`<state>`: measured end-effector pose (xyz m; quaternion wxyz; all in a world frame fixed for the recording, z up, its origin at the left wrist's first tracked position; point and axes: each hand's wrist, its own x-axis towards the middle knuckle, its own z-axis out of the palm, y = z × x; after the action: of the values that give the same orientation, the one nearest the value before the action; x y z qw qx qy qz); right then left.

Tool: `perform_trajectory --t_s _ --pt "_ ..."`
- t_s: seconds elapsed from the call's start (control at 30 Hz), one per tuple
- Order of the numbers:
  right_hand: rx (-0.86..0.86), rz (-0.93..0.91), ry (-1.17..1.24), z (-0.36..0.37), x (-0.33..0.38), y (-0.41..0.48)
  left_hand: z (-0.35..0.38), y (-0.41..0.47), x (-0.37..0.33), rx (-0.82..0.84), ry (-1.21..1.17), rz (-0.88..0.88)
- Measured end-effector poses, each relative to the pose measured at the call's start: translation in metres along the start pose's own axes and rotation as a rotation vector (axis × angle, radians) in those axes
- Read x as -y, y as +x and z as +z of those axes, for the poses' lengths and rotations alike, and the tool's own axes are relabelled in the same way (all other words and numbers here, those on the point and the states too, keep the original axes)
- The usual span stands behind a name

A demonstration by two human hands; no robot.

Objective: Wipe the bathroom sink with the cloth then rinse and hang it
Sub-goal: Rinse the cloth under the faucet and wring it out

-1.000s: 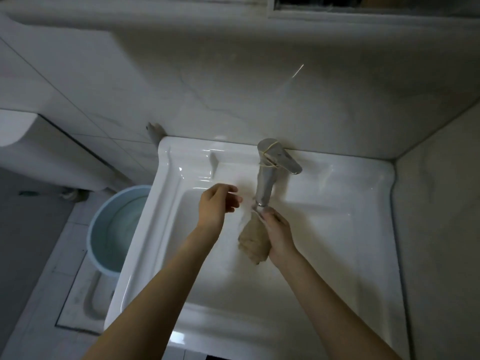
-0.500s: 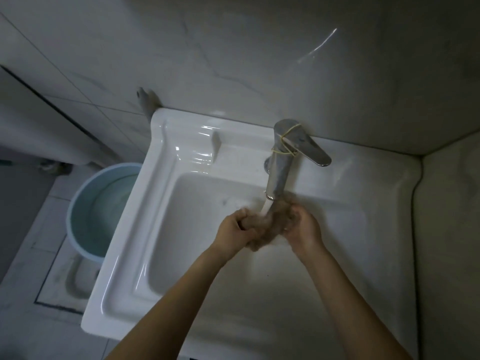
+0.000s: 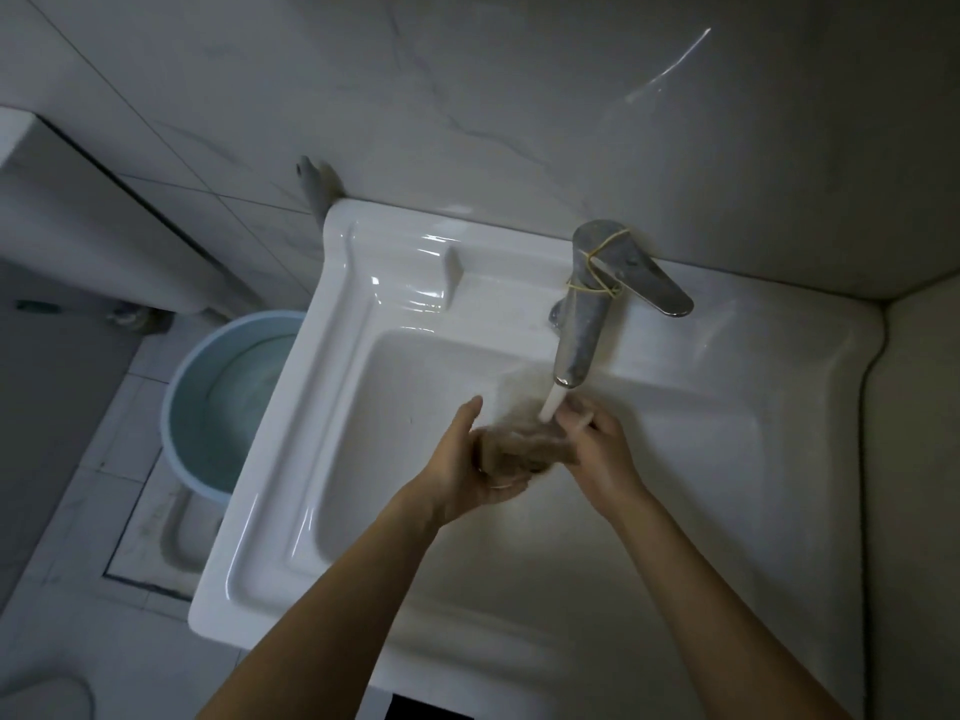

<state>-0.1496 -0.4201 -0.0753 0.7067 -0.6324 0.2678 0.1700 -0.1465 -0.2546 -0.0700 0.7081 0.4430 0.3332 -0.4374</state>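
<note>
Head view: compared with half a second back, I see the left hand has loosened from a fist to a half-open cup. Its thumb is up and the bunched cloth lies in its palm. Right hand is at 3 o'clock of the cloth, fingers curled, gripping its edge. Cloth is over the sink basin. The water stream from the faucet at 12 o'clock lands beside the right fingers. Bucket is on the floor, 9 o'clock of the sink.

Sink: glossy white, plain. Cloth: tan-brown, mottled. Faucet: dull silver-grey. Rubber band on faucet: yellow. Bucket: pale blue. Wall tiles: off-white, faint grey marble veining. Floor tiles: pale grey, darker joint lines.
</note>
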Motion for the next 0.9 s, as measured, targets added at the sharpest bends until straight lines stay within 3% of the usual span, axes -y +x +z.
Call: perform_trajectory --t_s 0.17,0.27,0.33,0.4,0.5,0.7,0.83,0.9 --pt "-0.09 -0.046 -0.253 0.001 -0.012 0.004 0.012 0.017 -0.001 -0.199 0.163 0.203" --pt "-0.181 0.081 -0.169 0.004 -0.015 -0.001 0.02 0.019 0.0 -0.228 0.192 0.347" --pt "-0.238 -0.014 -0.128 0.008 -0.018 -0.006 0.024 0.025 0.002 -0.306 0.292 0.387" --pt "-0.23 -0.127 -0.161 0.024 -0.02 -0.017 0.03 0.032 0.003 -0.342 0.293 0.37" --pt "-0.239 -0.186 -0.388 0.048 -0.026 -0.028 0.039 0.041 -0.001 -0.367 0.101 0.267" --pt "-0.352 0.025 -0.565 0.039 -0.003 0.04 0.054 0.03 0.013 -0.358 0.133 0.303" --pt "-0.374 -0.045 -0.527 0.058 -0.012 -0.004 0.039 0.044 -0.006 -0.47 0.203 0.283" --pt "-0.365 -0.088 -0.57 0.059 -0.016 -0.014 0.04 0.045 -0.005 -0.436 0.144 0.281"
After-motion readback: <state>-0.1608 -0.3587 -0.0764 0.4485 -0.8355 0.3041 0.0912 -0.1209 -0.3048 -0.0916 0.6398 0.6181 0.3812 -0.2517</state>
